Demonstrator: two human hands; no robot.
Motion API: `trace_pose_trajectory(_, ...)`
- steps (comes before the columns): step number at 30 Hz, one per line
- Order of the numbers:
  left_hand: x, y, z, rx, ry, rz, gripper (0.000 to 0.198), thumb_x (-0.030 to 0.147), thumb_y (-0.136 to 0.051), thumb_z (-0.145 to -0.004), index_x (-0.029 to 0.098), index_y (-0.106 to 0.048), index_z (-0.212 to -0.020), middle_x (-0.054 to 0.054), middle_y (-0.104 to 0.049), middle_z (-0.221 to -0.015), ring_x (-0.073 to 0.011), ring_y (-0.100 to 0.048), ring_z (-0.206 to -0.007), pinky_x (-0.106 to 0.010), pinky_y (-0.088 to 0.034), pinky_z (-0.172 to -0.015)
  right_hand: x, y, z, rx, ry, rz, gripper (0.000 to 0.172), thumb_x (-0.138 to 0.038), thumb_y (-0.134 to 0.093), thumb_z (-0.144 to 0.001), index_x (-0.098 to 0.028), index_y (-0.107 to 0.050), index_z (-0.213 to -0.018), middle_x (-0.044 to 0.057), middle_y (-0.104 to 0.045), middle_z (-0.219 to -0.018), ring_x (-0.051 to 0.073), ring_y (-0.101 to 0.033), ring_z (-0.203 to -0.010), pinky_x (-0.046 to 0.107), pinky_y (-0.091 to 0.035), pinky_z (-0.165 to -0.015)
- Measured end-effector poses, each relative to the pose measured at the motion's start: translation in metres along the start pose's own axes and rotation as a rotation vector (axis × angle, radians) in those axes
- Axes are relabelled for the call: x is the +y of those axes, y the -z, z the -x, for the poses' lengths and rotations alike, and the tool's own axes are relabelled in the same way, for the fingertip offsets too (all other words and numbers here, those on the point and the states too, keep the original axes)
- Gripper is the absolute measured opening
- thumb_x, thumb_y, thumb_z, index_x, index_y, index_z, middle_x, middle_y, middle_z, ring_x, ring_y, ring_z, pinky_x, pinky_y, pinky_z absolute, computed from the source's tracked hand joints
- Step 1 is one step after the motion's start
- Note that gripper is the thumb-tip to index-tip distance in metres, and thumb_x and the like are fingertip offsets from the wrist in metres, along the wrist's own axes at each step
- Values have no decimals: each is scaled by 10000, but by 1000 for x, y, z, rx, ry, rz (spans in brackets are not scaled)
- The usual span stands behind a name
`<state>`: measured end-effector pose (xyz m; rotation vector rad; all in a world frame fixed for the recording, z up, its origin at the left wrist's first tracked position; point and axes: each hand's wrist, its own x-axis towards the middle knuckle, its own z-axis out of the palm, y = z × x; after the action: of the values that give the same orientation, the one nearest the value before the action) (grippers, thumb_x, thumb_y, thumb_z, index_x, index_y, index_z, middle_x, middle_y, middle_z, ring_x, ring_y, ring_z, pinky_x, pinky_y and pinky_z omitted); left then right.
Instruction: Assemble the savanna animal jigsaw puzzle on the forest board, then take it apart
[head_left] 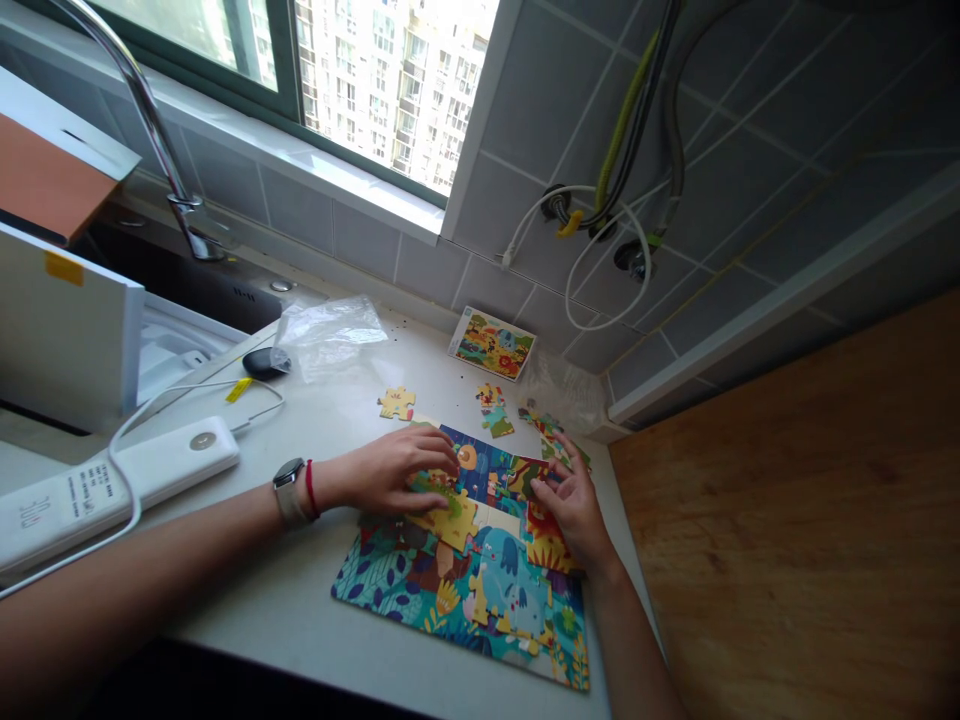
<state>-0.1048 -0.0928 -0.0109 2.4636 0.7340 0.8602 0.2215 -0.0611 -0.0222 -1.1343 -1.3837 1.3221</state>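
Note:
A colourful jungle-animal jigsaw puzzle (pixel 457 590) lies partly assembled on a white countertop (pixel 255 590), with an elephant in its lower part. My left hand (pixel 397 470), wearing a wristwatch and red string, rests palm down on the puzzle's upper pieces, its fingertips on a green-and-yellow area. My right hand (pixel 574 505) curls over the puzzle's right side, its fingertips at a red piece. Beyond the hands lie several loose jigsaw pieces, including a yellow piece (pixel 397 403) and a small cluster (pixel 495 410). A picture card (pixel 493 343) stands at the back.
A white power bank (pixel 112 495) with a cable lies left of my left arm, near a clear plastic bag (pixel 330 335) and a dark computer mouse (pixel 265 362). A white box (pixel 60 330) and a sink faucet (pixel 161 130) stand at left. A wooden surface (pixel 787 520) lies right.

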Motion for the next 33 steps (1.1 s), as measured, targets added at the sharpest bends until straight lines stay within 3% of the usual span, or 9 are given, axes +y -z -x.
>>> trace_pose_trajectory(3,-7,2,1,193,139,-48,238,360,-553,-1069,202,-717,-1136,-104,-750,-1093,-242,-680,-1046,-415,-547,-948,2,0,1,-2,-51,54,504,-470,-887,-741,-251,-743,-1171,81,-729,-1212,244,-727,-977,362,-626,-813)
trace_pose_trajectory(6,-14,3,4,419,301,-1,291,336,-453,-1105,197,-709,-1104,-78,-767,-1015,-212,-695,-953,-377,-542,-886,8,3,-2,105,-26,101,394,-493,-914,-705,-217,-779,-951,59,-769,-994,222,-711,-881,326,-601,-774)
trace_pose_trajectory(9,-18,3,5,527,409,74,298,342,-436,-1107,202,-698,-1129,-49,-783,-971,-191,-708,-897,-345,-537,-850,12,5,-5,176,-36,82,414,-518,-954,-633,-208,-727,-788,17,-722,-771,184,-660,-712,293,-566,-667)
trace_pose_trajectory(14,-19,0,5,488,384,46,270,352,-468,-1090,200,-685,-1141,-50,-776,-968,-195,-706,-914,-351,-533,-848,5,3,-6,212,-57,21,451,-512,-974,-591,-210,-690,-768,-10,-674,-717,143,-597,-600,243,-504,-515)
trace_pose_trajectory(19,-17,-3,5,396,321,-42,258,345,-480,-1088,195,-688,-1114,-78,-768,-1018,-213,-695,-942,-387,-536,-866,0,-2,-3,180,-90,-15,670,-461,-972,-620,-262,-720,-1208,-25,-676,-877,144,-674,-594,295,-612,-578)
trace_pose_trajectory(21,-17,-3,5,386,312,-63,258,337,-470,-1091,194,-683,-1117,-81,-767,-1025,-217,-692,-947,-396,-539,-867,2,-2,-2,130,-110,4,684,-478,-947,-657,-265,-713,-1264,-10,-683,-907,167,-709,-618,327,-641,-619)
trace_pose_trajectory(25,-20,0,6,440,363,-80,270,317,-432,-1101,202,-672,-1147,-64,-770,-985,-217,-687,-942,-400,-537,-870,6,-1,-2,107,-93,26,595,-502,-924,-686,-265,-723,-1194,35,-707,-1005,195,-723,-682,374,-665,-668)
trace_pose_trajectory(29,-33,4,9,467,490,-129,282,300,-409,-1095,207,-659,-1189,-71,-769,-1046,-235,-681,-1013,-420,-536,-921,7,1,-5,163,-54,36,502,-502,-962,-629,-234,-665,-932,36,-703,-974,177,-672,-705,310,-626,-603)
trace_pose_trajectory(33,-54,5,20,283,507,-316,369,403,-486,-1053,193,-630,-1320,-136,-689,-1313,-319,-603,-1265,-517,-463,-1104,8,3,-6,201,-10,67,494,-510,-963,-629,-226,-601,-808,-23,-620,-762,142,-589,-645,232,-503,-525)
